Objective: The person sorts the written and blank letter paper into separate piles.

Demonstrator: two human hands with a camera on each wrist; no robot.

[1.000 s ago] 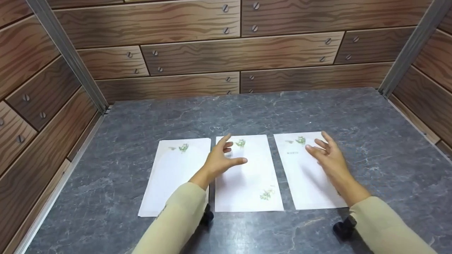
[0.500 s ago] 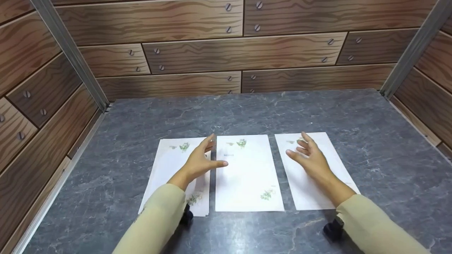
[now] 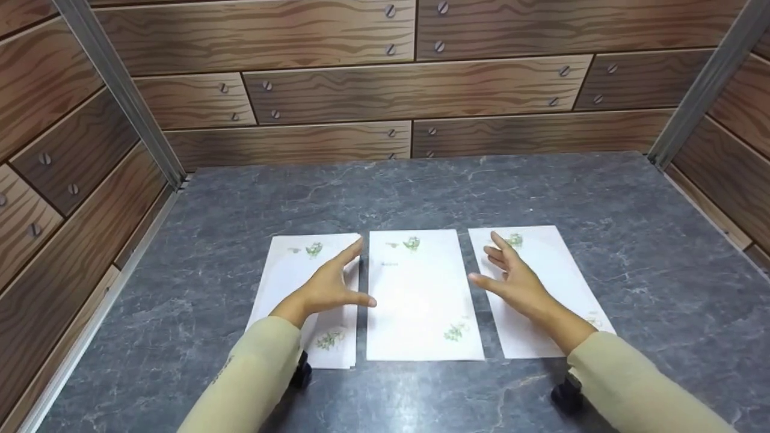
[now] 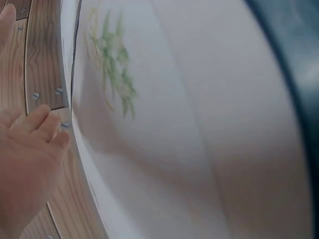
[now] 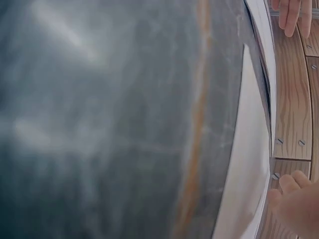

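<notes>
Three white sets of paper with small green floral prints lie side by side on the table. The left paper stack [image 3: 286, 276] has slightly uneven edges, showing more than one sheet. Over its right part hovers my left hand [image 3: 325, 287], thumb spread from the straight fingers, holding nothing. Between the hands lies the middle paper [image 3: 421, 294], fully visible, with a faint line of print near its top left. My right hand [image 3: 514, 282] hangs above the right paper [image 3: 562, 288], fingers relaxed and thumb apart, also holding nothing. The left wrist view shows the floral corner print [image 4: 114, 64] up close.
The dark grey marbled table [image 3: 421, 192] extends beyond the papers to a wood-patterned back wall [image 3: 337, 96]. Similar side panels and grey metal posts [image 3: 120, 90] stand left and right. A black wrist-camera mount [image 3: 566, 394] hangs under the right sleeve.
My left hand has moved left, from over the middle paper to the left stack. My right hand has shifted left over the right paper. The papers stay in place.
</notes>
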